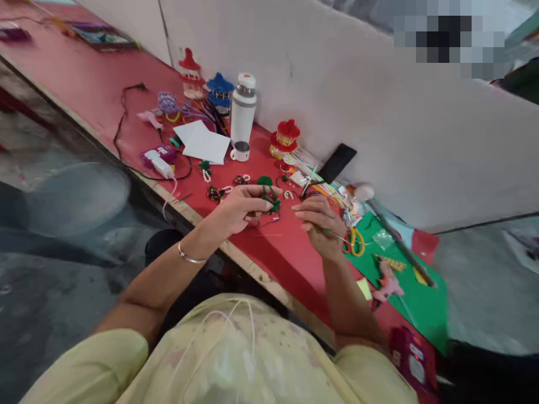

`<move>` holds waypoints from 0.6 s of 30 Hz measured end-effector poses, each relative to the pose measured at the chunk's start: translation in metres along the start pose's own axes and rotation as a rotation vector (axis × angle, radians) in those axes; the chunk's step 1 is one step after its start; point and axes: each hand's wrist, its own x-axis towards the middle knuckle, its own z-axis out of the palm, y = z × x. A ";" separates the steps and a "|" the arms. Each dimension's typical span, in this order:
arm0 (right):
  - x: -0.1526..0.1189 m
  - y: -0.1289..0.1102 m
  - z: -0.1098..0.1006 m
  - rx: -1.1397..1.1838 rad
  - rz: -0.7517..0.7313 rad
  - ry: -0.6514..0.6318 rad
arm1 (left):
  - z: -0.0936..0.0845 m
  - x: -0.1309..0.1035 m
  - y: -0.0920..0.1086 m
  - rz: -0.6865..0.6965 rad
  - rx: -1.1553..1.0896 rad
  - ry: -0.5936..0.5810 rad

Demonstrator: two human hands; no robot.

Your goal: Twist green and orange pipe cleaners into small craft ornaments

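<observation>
Left hand (236,213) pinches green craft piece (274,206) at its 3 o'clock; fingers hide part of it. Visible bit: dark green, fuzzy, looped. Right hand (320,221), piece's 3-4 o'clock: fingers curled, can't tell if gripping.

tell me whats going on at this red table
A person works at the red table with both hands. The left hand pinches a dark green fuzzy piece above the tabletop. The right hand is close by, apart from that piece, fingers bent; whatever it grips is too thin to make out. Beyond them stand a white bottle and a red ornament; a pink glue gun lies on a green sheet.
</observation>
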 end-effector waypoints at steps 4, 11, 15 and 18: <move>0.003 -0.003 -0.004 0.045 0.044 -0.063 | -0.001 -0.001 0.005 -0.034 0.031 -0.016; 0.007 -0.010 -0.010 0.221 0.165 -0.125 | -0.006 -0.002 0.008 -0.123 0.079 -0.114; 0.002 -0.007 -0.007 0.315 0.259 -0.063 | -0.009 -0.001 0.008 -0.140 0.076 -0.141; -0.009 0.000 0.009 0.431 0.393 0.067 | -0.004 -0.001 0.004 -0.103 0.090 -0.120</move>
